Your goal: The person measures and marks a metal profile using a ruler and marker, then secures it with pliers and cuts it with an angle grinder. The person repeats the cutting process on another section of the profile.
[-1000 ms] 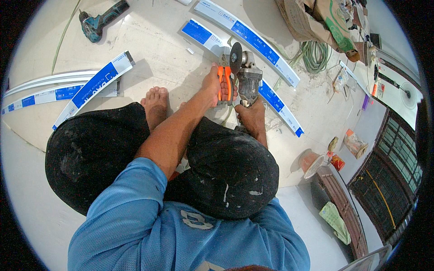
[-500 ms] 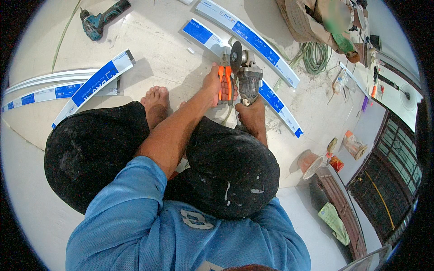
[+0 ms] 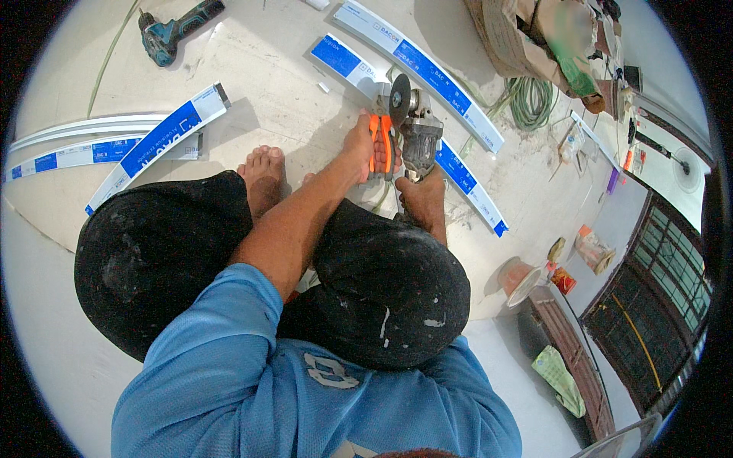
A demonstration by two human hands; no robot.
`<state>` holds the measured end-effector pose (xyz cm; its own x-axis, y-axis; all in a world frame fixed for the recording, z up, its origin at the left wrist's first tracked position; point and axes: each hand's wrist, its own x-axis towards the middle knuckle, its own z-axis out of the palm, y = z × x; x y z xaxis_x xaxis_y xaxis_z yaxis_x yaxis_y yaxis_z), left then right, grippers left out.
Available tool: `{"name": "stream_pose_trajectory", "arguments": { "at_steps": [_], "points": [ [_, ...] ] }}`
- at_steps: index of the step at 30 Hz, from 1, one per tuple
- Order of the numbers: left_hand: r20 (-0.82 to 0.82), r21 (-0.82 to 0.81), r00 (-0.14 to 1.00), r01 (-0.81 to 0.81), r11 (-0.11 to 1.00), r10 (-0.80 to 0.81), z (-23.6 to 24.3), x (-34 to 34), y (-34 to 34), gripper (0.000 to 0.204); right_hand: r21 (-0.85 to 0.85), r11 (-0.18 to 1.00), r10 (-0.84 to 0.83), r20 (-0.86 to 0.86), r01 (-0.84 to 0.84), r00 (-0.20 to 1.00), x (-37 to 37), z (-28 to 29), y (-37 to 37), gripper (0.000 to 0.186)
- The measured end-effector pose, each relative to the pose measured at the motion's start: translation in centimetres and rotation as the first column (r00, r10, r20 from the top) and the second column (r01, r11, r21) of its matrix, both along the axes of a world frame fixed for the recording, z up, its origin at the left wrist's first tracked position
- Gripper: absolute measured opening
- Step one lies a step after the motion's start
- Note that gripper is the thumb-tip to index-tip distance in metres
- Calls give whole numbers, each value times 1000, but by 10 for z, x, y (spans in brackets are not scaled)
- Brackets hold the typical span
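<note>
My left hand [image 3: 356,150] is closed around a pair of pliers [image 3: 374,143] with orange handles. In my right hand [image 3: 424,200] is an angle grinder [image 3: 420,141], gripped by its body. The dark grinder disc [image 3: 399,99] stands just above and beside the pliers. Under both tools runs a blue and white film-covered strip [image 3: 343,58], its middle hidden by the tools and hands. I cannot make out whether the pliers' jaws grip it. A longer strip [image 3: 427,70] in the same film lies just beyond.
More film-covered strips [image 3: 156,149] lie at the left, beside my bare foot [image 3: 263,174]. A teal and black cordless drill [image 3: 164,40] rests at the far left. Coiled green cable [image 3: 531,103] and a torn brown sack [image 3: 504,34] sit far right. A bucket [image 3: 519,279] stands at the right.
The grinder and my right hand have shifted very slightly nearer to me. My left hand keeps its hold on the pliers. The whole view has tilted a little.
</note>
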<state>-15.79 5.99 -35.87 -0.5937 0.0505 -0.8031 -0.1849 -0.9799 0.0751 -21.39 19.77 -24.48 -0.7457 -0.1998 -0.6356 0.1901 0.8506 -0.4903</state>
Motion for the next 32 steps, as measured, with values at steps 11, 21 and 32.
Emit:
{"name": "stream_pose_trajectory", "arguments": {
  "at_steps": [11, 21, 32],
  "points": [
    [23, -28, 999, 24, 999, -23, -3, -1, 1, 90, -36, 999, -13, -2, 13, 1000, 2, -4, 0, 64],
    [18, -39, 998, 61, 997, -60, -3, 0, 0, 94, -25, 999, -35, 9, 35, 999, 2, -4, -2, 61],
    [23, -35, 998, 65, 997, -64, 5, -1, -2, 86, -17, 1000, 17, 3, -17, 1000, -4, -10, 3, 71]
  ]
}}
